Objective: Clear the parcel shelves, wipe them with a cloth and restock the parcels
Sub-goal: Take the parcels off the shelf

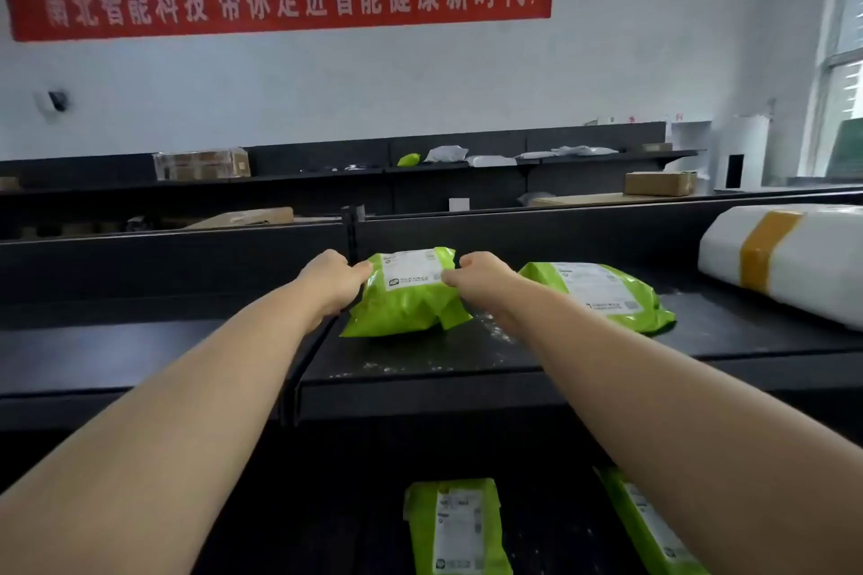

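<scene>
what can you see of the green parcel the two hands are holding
The green parcel is a soft, crinkled, bright lime plastic mailer bag with a white printed label on its upper face. It rests on the dark top shelf, tilted, far end raised. The left hand pinches its left upper corner, the right hand its right edge. A second green parcel lies apart to its right.

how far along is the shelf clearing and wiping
No step clearly looks finished, and whether parcels are coming off or going back can't be told. In hand: the left hand and right hand each grip a side of the green parcel on the top shelf. Left: white specks on that shelf, no cloth in view, and a second green parcel plus a white taped parcel sit there.
</scene>
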